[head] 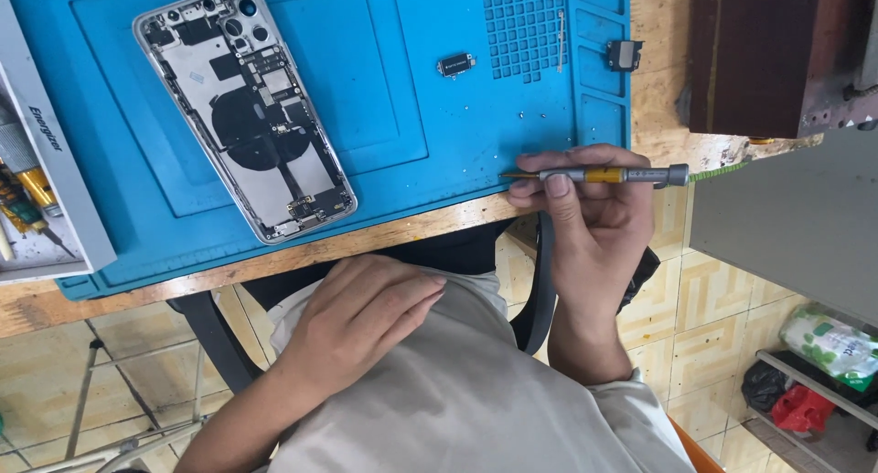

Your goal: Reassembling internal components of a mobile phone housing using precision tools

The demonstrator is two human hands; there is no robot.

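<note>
Two hands: both belong to the person who wears the camera, seen from above.
Right hand (pixel 585 208): it is at the near edge of the blue work mat (pixel 402 89); its fingers (pixel 549 185) are closed around a thin grey screwdriver (pixel 604 175) with a yellow band, which lies level, tip pointing left and just over the mat's edge.
Left hand (pixel 366 313): it rests on the person's lap, below the edge of the table (pixel 430 226); the fingers are loosely bent and hold nothing.
Opened phone (pixel 245 107): it lies on the left half of the mat, without screen, inner parts and a black round coil showing, well apart from both hands.
Small parts: a dark small module (pixel 455 65) lies on the mat near the grid area, a second black part (pixel 624 54) sits in a side compartment, and a few tiny screws (pixel 523 116) lie loose near the screwdriver tip.
Tool box (pixel 50 189): a grey tray at the left edge with other tools inside.
Risk, screws: I think a careless sweep of the right hand may push the loose screws off the mat, because they lie close to the near edge.
Risk, phone: nothing holds it, so it may slide if the tip presses on it.
</note>
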